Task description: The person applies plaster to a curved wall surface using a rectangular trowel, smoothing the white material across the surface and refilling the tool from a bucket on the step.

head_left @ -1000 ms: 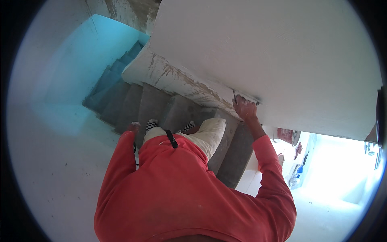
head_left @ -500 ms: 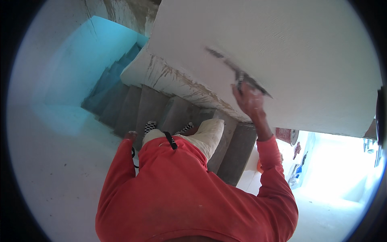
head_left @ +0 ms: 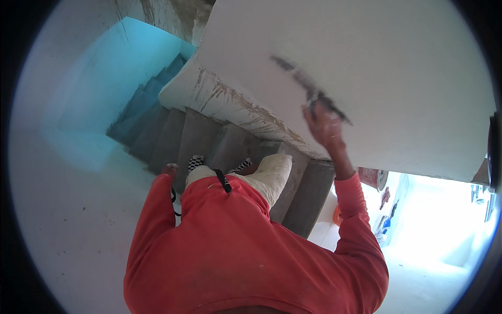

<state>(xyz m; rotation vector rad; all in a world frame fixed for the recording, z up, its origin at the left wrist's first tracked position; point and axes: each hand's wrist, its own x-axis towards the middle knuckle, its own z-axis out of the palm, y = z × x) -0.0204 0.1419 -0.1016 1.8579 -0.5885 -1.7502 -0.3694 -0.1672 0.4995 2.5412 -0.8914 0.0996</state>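
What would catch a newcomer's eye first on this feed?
Most likely the bright red top, filling the lower middle. Right of center, the right hand grips a long dark trowel, blurred against the broad pale wall. Gray stairs curve from the middle toward a turquoise-lit area at upper left.

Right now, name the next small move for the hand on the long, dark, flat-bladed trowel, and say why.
Probably glide the long, dark, flat-bladed trowel toward the faint, pale ridges just up and to its right: the bare right hand grips it at the broad, pale wall, and those ridges seem to break an otherwise fairly even surface.
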